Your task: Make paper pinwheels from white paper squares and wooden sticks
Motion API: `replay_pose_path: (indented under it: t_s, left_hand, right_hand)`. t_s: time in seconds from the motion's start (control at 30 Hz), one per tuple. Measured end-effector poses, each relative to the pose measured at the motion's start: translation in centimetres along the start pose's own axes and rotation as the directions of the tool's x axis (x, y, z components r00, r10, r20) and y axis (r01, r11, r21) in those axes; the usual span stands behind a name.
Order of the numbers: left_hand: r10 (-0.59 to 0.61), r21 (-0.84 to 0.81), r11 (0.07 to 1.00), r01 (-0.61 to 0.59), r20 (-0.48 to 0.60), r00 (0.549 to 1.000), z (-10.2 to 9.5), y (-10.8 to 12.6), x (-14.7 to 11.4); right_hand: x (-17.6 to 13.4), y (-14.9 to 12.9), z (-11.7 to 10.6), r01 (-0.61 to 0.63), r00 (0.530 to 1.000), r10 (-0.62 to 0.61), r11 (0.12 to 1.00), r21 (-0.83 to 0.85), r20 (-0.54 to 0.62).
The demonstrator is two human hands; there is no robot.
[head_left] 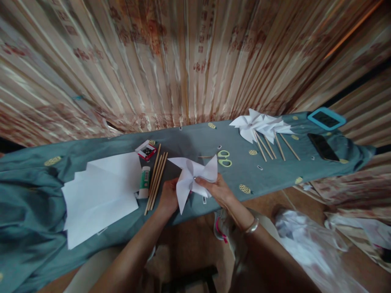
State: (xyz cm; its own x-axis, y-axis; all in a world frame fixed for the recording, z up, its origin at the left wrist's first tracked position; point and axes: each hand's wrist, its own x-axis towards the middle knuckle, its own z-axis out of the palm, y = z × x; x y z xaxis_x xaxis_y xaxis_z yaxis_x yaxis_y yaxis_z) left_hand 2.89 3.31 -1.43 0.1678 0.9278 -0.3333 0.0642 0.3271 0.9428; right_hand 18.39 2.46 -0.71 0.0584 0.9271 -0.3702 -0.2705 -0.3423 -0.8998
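Observation:
A white paper pinwheel (pixel 185 185) is held up between my hands over the front edge of the cloth-covered table. My left hand (pixel 170 194) grips it from the left, its fingertips hidden behind the paper. On the other side, my right hand (pixel 216 188) is closed on the pinwheel, with the thumb at the small pin in its centre. Just left of my left hand lie several wooden sticks (pixel 157 179) and a green and white glue stick (pixel 144 182). Behind the pinwheel, scissors with light green handles (pixel 224 158) lie on the cloth, their blades partly covered.
White paper sheets (pixel 102 195) are spread at the left, near a small open box (pixel 146 150). Several pinwheels on sticks (pixel 259 125) lie at the back right. Beyond them are a dark phone (pixel 323 147) and a blue-framed device (pixel 326 118). A plastic bag (pixel 305 240) sits below, right.

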Motion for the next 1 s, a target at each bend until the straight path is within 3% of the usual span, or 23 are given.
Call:
replay_pose_path:
  t_s: [0.43,0.77,1.0]
  left_hand:
    - [-0.063,0.019,0.998,0.063,-0.017,0.998,0.1,1.4,-0.5]
    - [0.003,0.068,0.998,-0.002,-0.018,1.0,0.1,1.0,-0.3]
    - [0.056,0.091,0.994,-0.053,-0.03,0.998,0.2,1.9,-0.6]
  right_hand:
    - [-0.3,-0.6,0.4,-0.016,0.999,0.013,0.998,0.064,0.037]
    - [-0.3,-0.9,0.5,-0.045,0.999,0.046,0.998,0.04,-0.013]
    - [-0.2,-0.9,0.1,-0.034,0.999,0.034,0.999,-0.007,0.003]
